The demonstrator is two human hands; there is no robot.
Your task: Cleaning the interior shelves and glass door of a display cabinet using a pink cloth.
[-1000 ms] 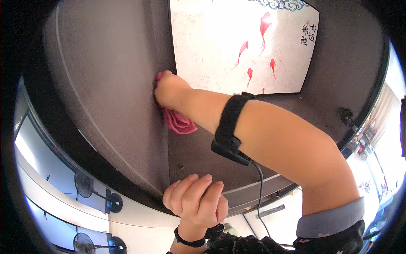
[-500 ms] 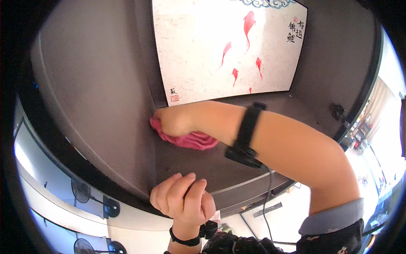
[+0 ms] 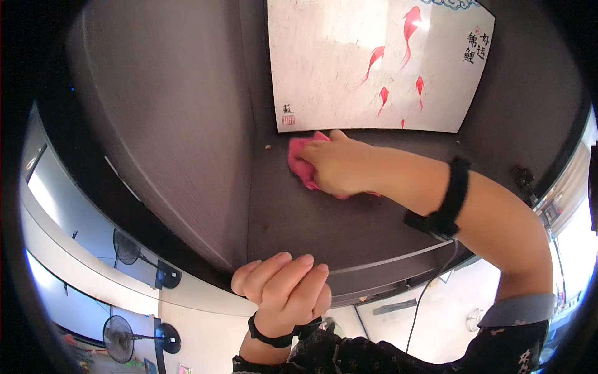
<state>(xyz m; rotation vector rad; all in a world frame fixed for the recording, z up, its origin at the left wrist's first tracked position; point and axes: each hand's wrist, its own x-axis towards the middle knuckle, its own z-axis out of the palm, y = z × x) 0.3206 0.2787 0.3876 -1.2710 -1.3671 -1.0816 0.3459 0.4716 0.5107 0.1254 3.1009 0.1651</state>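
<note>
My right hand (image 3: 341,163) is closed on a crumpled pink cloth (image 3: 301,163) and presses it on the dark shelf floor (image 3: 299,224), just below the picture panel's lower edge. Part of the cloth is hidden under the palm and fingers. My left hand (image 3: 285,288) is by the shelf's front left corner, its fingers curled in; their inside is hidden. The white panel (image 3: 336,75), painted with red fish, stands upright against the back of the compartment.
The dark side wall (image 3: 168,124) rises at the left. A small dark object (image 3: 524,179) lies near the right front edge, and a pale crumb (image 3: 268,146) near the back left corner. A cable (image 3: 423,293) hangs from the black strap (image 3: 453,199) on my right forearm.
My right hand has moved the pink cloth away from the left wall, rightward and back toward the panel. My left hand stays curled near the front corner. The whole view has shifted.
</note>
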